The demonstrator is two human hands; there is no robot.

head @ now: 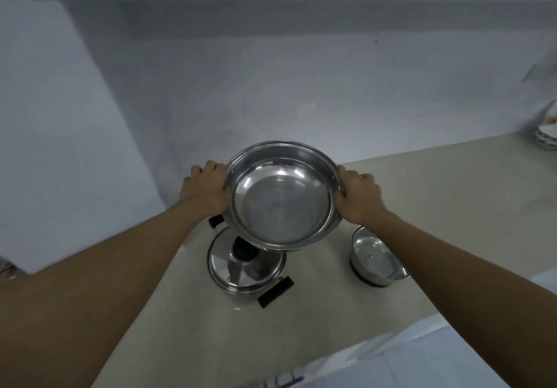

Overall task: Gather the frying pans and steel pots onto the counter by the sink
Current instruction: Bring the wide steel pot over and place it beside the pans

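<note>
I hold a wide, shallow steel pot (281,197) in the air above the beige counter (437,207), its open mouth tilted toward me. My left hand (206,190) grips its left rim and my right hand (358,194) grips its right rim. Under it stands a lidded steel pot (244,267) with a black knob and black side handles; the held pot hides part of its lid. To the right sits a smaller steel pot (376,256) with a glass lid, partly behind my right forearm.
A white wall runs behind the counter and a white panel juts out at the left. Stacked plates (547,137) sit at the counter's far right edge. The counter's front edge crosses the lower right, with pale floor below.
</note>
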